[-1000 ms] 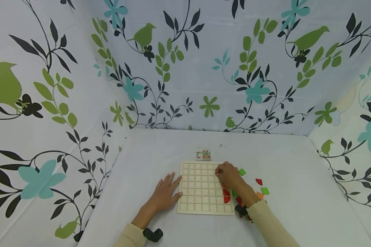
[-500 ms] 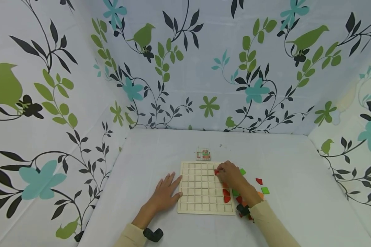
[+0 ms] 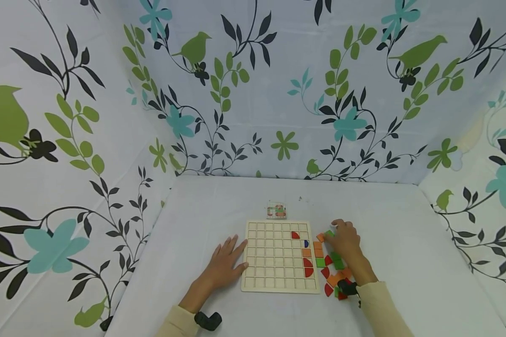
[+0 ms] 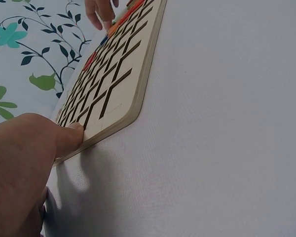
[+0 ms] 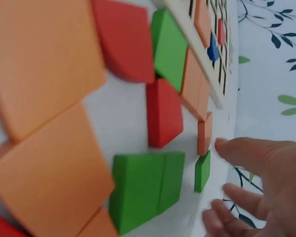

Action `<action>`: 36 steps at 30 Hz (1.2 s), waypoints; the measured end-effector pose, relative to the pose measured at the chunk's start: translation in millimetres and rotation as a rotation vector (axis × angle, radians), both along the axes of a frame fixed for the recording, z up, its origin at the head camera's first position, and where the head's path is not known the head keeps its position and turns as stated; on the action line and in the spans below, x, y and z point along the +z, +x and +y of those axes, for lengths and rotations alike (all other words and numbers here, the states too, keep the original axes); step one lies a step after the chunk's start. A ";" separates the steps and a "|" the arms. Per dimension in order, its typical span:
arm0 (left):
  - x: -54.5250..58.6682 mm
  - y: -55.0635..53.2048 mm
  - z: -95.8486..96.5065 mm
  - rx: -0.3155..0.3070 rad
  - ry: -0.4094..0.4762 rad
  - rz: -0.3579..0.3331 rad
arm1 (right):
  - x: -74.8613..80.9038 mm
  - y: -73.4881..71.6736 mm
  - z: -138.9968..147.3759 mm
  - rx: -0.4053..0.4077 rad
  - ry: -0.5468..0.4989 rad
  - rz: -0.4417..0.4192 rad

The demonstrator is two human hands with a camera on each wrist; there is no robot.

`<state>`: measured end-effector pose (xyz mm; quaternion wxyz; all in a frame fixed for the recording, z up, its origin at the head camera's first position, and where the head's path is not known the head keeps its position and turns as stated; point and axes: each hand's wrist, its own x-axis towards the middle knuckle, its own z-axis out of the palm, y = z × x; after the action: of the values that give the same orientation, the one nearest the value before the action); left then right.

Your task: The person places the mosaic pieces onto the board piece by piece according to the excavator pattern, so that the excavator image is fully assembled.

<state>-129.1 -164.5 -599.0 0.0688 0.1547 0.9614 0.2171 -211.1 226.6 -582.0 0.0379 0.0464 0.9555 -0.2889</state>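
Note:
A wooden grid board (image 3: 271, 262) lies on the white table. My left hand (image 3: 225, 264) rests flat with spread fingers at its left side; in the left wrist view the thumb (image 4: 71, 137) touches the board's corner. On the grid sit a red quarter-round piece (image 3: 295, 235), a small blue piece (image 3: 306, 244), an orange square (image 3: 306, 253) and red rounded pieces (image 3: 308, 267). My right hand (image 3: 346, 241) hovers right of the board over loose tiles. The right wrist view shows its thumb and fingers apart, nothing between them, near a green tile (image 5: 202, 172) and an orange tile (image 5: 205, 133).
Loose red, green and orange tiles (image 3: 333, 280) lie scattered along the board's right side, some under the right wrist. A small pattern card (image 3: 276, 210) lies behind the board. Leaf-and-bird printed cloth (image 3: 278, 93) hangs around the table's back and sides.
My right hand has let go of the red quarter-round piece on the grid and moved right, over the loose tiles. The blue piece and orange square now show. My left hand stays put.

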 end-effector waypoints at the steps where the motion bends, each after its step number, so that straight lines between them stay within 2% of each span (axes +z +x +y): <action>1: 0.1 -0.2 -0.1 -0.001 0.001 0.002 | -0.6 0.7 1.5 0.002 0.011 0.000; 7: -0.1 -0.8 -0.2 -0.005 0.010 0.003 | -1.1 5.0 5.7 0.050 -0.060 -0.033; 12: -1.1 -1.0 -0.1 -0.009 0.008 0.007 | -0.7 6.8 9.3 0.056 -0.118 -0.042; 23: 0.8 0.7 -0.8 -0.011 0.003 0.006 | -10.2 6.1 19.3 0.051 -0.113 -0.020; 29: -2.2 1.0 -0.4 -0.006 -0.005 -0.003 | -16.5 4.0 18.7 0.064 -0.123 0.005; 36: -1.6 -0.1 -0.9 -0.009 0.005 0.002 | -16.6 -0.3 17.9 0.088 -0.121 0.005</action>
<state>-129.2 -165.3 -600.7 0.0683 0.1592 0.9602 0.2191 -211.4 244.5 -598.6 0.0511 0.0011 0.9375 -0.3443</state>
